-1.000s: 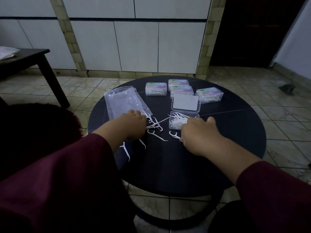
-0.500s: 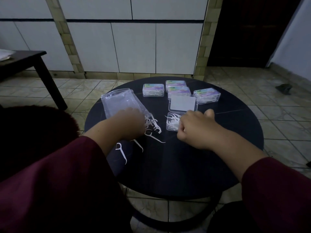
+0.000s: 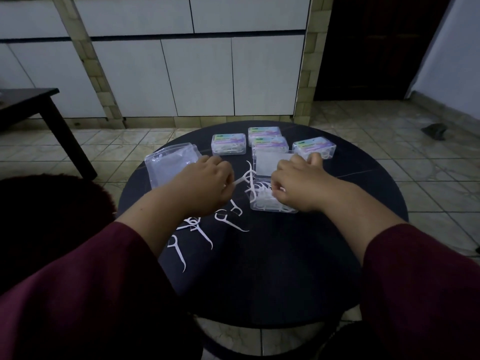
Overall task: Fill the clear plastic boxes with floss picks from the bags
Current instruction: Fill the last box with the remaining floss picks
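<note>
Now both hands have moved up from the black round table (image 3: 259, 268). Left hand (image 3: 205, 185) pinches one floss pick (image 3: 245, 175) just beside the open clear box (image 3: 270, 201). Right hand (image 3: 298, 183) rests curled over that box, its grip hidden. Loose picks (image 3: 197, 229) lie underneath.

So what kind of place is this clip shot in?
Most likely a room in a home, not a workshop: a tiled floor, white cabinet doors along the wall, and a small round dark table used as the work surface.
</note>
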